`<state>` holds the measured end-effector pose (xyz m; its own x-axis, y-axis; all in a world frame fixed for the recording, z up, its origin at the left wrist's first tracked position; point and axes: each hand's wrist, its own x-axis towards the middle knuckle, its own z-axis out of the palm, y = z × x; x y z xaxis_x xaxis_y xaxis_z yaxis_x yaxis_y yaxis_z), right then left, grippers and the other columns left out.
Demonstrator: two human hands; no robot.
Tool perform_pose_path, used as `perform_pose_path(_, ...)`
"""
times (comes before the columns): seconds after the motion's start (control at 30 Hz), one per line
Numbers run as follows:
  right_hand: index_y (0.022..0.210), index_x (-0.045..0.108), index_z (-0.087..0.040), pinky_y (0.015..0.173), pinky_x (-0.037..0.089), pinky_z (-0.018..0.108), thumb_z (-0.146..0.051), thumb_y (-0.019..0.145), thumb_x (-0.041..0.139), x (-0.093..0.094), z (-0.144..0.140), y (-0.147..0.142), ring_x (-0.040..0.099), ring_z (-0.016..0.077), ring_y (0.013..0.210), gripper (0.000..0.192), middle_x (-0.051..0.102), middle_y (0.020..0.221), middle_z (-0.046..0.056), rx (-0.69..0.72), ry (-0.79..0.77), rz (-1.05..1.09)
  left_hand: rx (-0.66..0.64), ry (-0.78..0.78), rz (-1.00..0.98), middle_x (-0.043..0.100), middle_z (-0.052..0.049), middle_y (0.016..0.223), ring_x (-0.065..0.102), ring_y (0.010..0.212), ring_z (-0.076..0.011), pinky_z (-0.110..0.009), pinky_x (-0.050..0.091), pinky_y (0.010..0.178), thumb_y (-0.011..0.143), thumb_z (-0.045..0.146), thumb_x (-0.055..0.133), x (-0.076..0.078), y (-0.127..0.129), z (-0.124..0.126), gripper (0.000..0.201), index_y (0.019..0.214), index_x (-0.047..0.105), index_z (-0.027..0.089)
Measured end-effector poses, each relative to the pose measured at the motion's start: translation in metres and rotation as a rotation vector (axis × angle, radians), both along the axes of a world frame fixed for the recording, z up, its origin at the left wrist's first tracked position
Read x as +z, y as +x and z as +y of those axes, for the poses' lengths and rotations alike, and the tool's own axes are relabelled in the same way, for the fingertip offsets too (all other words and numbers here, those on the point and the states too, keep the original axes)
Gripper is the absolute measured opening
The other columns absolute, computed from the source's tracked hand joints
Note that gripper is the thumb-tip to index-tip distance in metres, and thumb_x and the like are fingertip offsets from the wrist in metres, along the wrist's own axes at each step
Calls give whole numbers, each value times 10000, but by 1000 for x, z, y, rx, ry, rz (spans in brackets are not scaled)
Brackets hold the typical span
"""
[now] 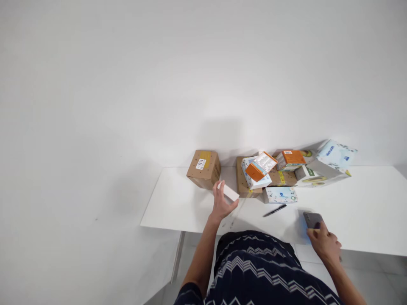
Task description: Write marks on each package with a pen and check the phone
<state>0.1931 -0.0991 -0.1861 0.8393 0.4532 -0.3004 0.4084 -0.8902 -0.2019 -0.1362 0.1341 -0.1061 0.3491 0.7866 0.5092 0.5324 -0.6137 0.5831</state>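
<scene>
My left hand point(222, 203) is closed around a small white box point(229, 192), held tilted above the table in front of a brown carton point(203, 169) with a white label. At the table's front edge on the right, my right hand point(326, 243) grips a grey smartphone point(313, 220), its camera side facing up. A blurred blue patch shows beside the phone; I cannot make out what it is. Between my hands a black pen point(275, 210) lies on the table, just in front of a white and blue tissue pack point(281, 195).
Against the wall stands a pile: brown cartons point(249, 193), an orange and white box point(261, 166), another orange box point(291, 158) and a white and blue pack point(337, 154) on a bag with avocado prints point(318, 180). The white table point(372, 212) ends close to my body.
</scene>
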Motion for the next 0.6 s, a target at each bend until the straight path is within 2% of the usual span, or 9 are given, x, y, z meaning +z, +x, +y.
perform_pose_path(0.17,1430,372,-145,903,401,588,-538,853,332,-14,1,-9,485,487,1184,700,499,1272,289,-5,13,-62,-8,-20,39,341,-224,1362,341,1332,-342,-528,394,1046,666,306,758,-7,3,7,973,1460,220,141)
perform_pose_path(0.4,1441,371,-158,949,376,582,-623,833,325,-16,4,-11,413,479,1255,767,426,1370,269,-51,15,4,70,47,122,385,-208,1353,411,1276,-354,-558,398,1013,705,361,724,-22,6,14,821,1418,361,176)
perform_pose_path(0.53,1444,369,-175,983,346,589,-677,823,309,-15,4,-10,370,488,1284,800,377,1419,262,-66,7,50,145,18,146,419,-197,1344,429,1249,-342,-545,395,1011,738,372,701,-18,-4,4,751,1402,411,175)
perform_pose_path(0.6,1448,361,-179,992,338,585,-676,827,306,-14,5,-10,367,488,1285,798,373,1422,262,-81,1,64,157,0,196,431,-184,1333,436,1232,-340,-531,412,993,729,372,710,-15,-13,-3,691,1355,484,183)
